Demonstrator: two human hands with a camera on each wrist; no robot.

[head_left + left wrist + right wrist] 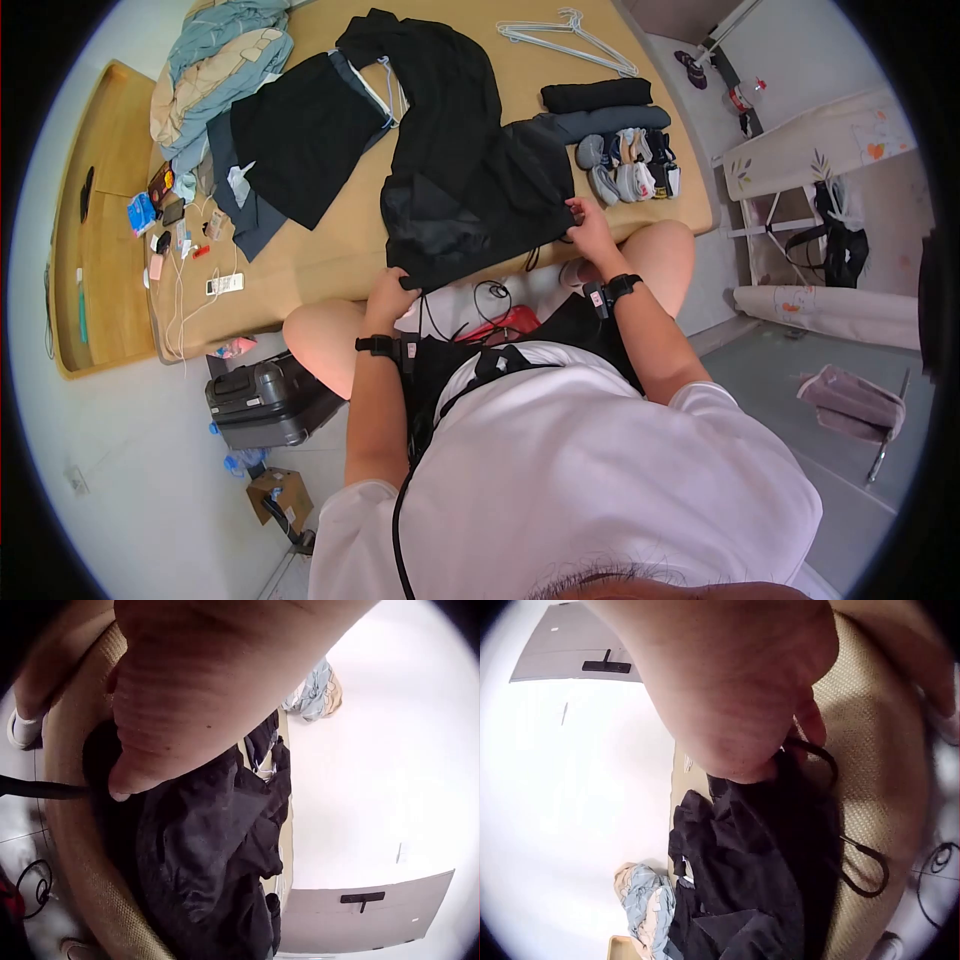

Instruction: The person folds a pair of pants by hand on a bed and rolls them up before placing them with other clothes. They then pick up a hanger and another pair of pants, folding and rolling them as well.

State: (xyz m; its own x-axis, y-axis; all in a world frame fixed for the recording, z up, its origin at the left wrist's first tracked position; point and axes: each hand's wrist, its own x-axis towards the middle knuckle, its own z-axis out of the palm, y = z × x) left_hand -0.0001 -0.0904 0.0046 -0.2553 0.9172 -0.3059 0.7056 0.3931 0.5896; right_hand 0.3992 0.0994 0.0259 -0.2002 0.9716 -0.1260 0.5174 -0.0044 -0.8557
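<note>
Left hand (388,297) and right hand (592,236) pinch black garment (470,222) at near corners; likely so edge lies straight between.

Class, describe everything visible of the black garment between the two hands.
The black garment lies loosely spread and creased on the tan bed, with a long section curving toward the far side. Its cloth looks soft and mostly matt, slightly shinier nearer the left hand. That hand grips one near corner; the right hand grips the other. Dark cord loops out by the near edge. Its exact type is unclear.
</note>
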